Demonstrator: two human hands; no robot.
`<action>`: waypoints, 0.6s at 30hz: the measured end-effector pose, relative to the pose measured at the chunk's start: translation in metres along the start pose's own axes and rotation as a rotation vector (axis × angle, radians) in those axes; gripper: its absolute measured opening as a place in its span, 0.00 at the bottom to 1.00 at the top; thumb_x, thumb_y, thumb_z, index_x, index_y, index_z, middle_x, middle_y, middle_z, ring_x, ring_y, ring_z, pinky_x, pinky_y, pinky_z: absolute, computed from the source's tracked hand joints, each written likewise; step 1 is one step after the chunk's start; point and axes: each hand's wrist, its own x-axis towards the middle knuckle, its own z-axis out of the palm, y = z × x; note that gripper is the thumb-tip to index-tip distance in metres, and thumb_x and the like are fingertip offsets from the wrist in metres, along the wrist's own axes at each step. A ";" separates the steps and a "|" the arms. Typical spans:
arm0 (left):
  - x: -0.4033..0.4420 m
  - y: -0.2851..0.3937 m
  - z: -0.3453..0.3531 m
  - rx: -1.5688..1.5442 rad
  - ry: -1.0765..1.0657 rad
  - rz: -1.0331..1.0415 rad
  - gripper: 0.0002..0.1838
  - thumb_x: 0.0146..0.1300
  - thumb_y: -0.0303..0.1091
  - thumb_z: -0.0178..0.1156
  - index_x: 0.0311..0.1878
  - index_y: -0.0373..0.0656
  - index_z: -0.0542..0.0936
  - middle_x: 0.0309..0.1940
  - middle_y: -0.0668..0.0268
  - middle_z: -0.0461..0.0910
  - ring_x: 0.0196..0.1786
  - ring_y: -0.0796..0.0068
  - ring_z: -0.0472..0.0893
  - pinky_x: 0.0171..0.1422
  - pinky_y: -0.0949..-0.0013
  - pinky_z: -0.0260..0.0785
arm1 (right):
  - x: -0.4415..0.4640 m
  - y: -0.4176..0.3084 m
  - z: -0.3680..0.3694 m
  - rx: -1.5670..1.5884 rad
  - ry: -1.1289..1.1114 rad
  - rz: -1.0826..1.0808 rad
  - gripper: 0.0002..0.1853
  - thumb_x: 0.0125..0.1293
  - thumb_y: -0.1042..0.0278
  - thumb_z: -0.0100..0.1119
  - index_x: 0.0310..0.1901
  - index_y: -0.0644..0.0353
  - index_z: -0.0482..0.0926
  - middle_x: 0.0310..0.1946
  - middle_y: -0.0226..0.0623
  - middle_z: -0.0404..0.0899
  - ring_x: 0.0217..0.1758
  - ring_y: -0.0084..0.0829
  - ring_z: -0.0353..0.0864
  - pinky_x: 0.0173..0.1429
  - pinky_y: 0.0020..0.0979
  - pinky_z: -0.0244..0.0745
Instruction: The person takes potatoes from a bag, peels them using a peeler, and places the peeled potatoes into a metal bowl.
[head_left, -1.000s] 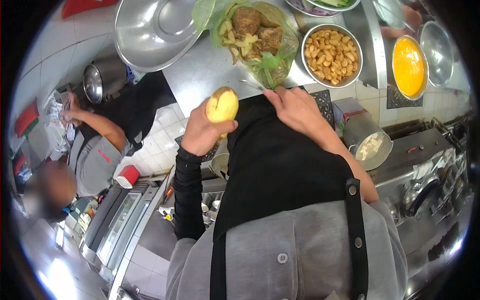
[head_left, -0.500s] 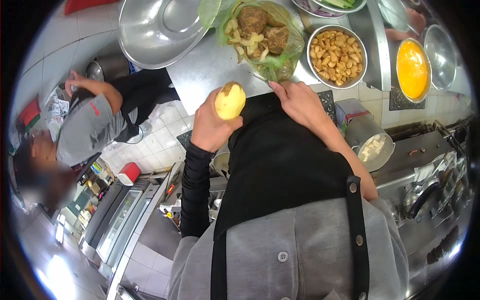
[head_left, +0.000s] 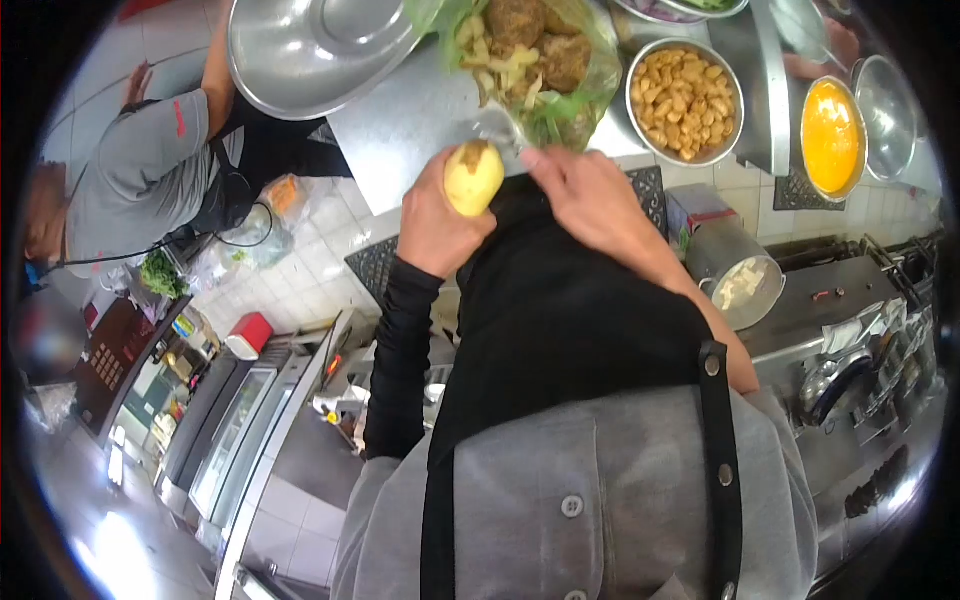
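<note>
My left hand (head_left: 436, 225) is closed around a mostly peeled potato (head_left: 474, 184), pale yellow with a brown patch of skin at its upper end. To its right, my right hand (head_left: 590, 198) grips a metal peeler (head_left: 503, 132), smeared by motion and apart from the potato. Just beyond both hands lies an open green plastic bag (head_left: 592, 92) on the steel table (head_left: 385, 140). Brown unpeeled potatoes (head_left: 515, 24) and curled strips of peel (head_left: 508, 68) are in it.
A large steel bowl (head_left: 290, 75) stands at the table's left. On the right are a bowl of peeled garlic cloves (head_left: 685, 105), a bowl of orange-yellow liquid (head_left: 832, 140) and a pot with pale pieces (head_left: 750, 290). Another person (head_left: 150, 165) stands at the left.
The peeler has swung up and away from me, now blurred. My left hand with the potato has shifted slightly right. The other person has moved toward the upper left, arm raised toward the large bowl.
</note>
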 end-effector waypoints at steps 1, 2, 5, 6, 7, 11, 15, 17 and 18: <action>0.007 -0.002 0.003 0.031 0.010 0.020 0.40 0.49 0.28 0.74 0.71 0.35 0.78 0.55 0.47 0.88 0.59 0.49 0.89 0.67 0.57 0.80 | -0.002 -0.009 -0.005 -0.061 -0.022 -0.050 0.32 0.87 0.42 0.46 0.39 0.65 0.84 0.27 0.59 0.85 0.34 0.67 0.86 0.42 0.60 0.82; 0.010 -0.003 0.004 0.032 -0.002 0.027 0.40 0.48 0.27 0.73 0.70 0.35 0.77 0.55 0.46 0.88 0.59 0.46 0.88 0.67 0.55 0.80 | -0.004 -0.012 -0.003 -0.099 -0.009 -0.123 0.31 0.87 0.42 0.47 0.40 0.65 0.84 0.27 0.59 0.85 0.34 0.66 0.87 0.42 0.60 0.82; 0.005 -0.005 0.002 0.068 -0.063 -0.007 0.41 0.46 0.26 0.73 0.69 0.34 0.77 0.56 0.44 0.87 0.59 0.41 0.87 0.67 0.52 0.79 | -0.007 -0.006 0.008 -0.203 -0.008 -0.146 0.31 0.86 0.42 0.48 0.40 0.64 0.86 0.27 0.57 0.86 0.34 0.64 0.88 0.42 0.59 0.83; 0.006 -0.001 -0.002 0.096 -0.088 -0.032 0.40 0.46 0.26 0.73 0.69 0.34 0.78 0.56 0.46 0.87 0.60 0.43 0.87 0.68 0.53 0.79 | -0.005 -0.003 0.009 -0.241 -0.008 -0.126 0.31 0.86 0.42 0.48 0.40 0.64 0.86 0.27 0.57 0.87 0.34 0.63 0.88 0.42 0.59 0.84; 0.005 0.001 -0.005 0.121 -0.111 -0.058 0.40 0.46 0.26 0.73 0.69 0.35 0.78 0.55 0.47 0.88 0.60 0.44 0.88 0.68 0.53 0.79 | -0.002 -0.005 0.002 -0.265 -0.036 0.005 0.31 0.86 0.43 0.49 0.39 0.64 0.88 0.30 0.58 0.87 0.36 0.63 0.89 0.44 0.58 0.84; 0.000 -0.010 -0.004 0.046 -0.005 0.098 0.40 0.48 0.25 0.75 0.70 0.36 0.77 0.59 0.48 0.86 0.63 0.44 0.86 0.70 0.53 0.77 | 0.011 0.027 -0.002 -0.150 -0.027 0.147 0.33 0.85 0.41 0.51 0.41 0.67 0.89 0.35 0.59 0.89 0.40 0.60 0.89 0.48 0.53 0.82; 0.009 0.006 -0.002 -0.042 -0.003 0.151 0.45 0.53 0.30 0.80 0.76 0.37 0.72 0.64 0.48 0.80 0.67 0.45 0.81 0.74 0.53 0.73 | 0.005 0.006 0.008 0.634 -0.194 0.039 0.32 0.86 0.38 0.54 0.53 0.66 0.87 0.27 0.33 0.84 0.28 0.24 0.75 0.36 0.32 0.69; 0.008 0.011 0.001 -0.104 -0.034 0.180 0.48 0.54 0.32 0.82 0.78 0.37 0.70 0.65 0.47 0.78 0.69 0.46 0.79 0.75 0.53 0.72 | 0.008 0.007 0.011 0.781 -0.224 0.185 0.31 0.86 0.39 0.54 0.59 0.65 0.87 0.26 0.28 0.80 0.26 0.20 0.69 0.31 0.29 0.64; 0.009 0.012 -0.001 -0.141 -0.097 0.131 0.52 0.55 0.34 0.83 0.81 0.36 0.67 0.66 0.47 0.75 0.71 0.49 0.76 0.78 0.53 0.69 | 0.009 0.012 0.011 0.779 -0.250 0.203 0.31 0.86 0.39 0.54 0.61 0.65 0.86 0.26 0.28 0.79 0.26 0.18 0.67 0.31 0.28 0.63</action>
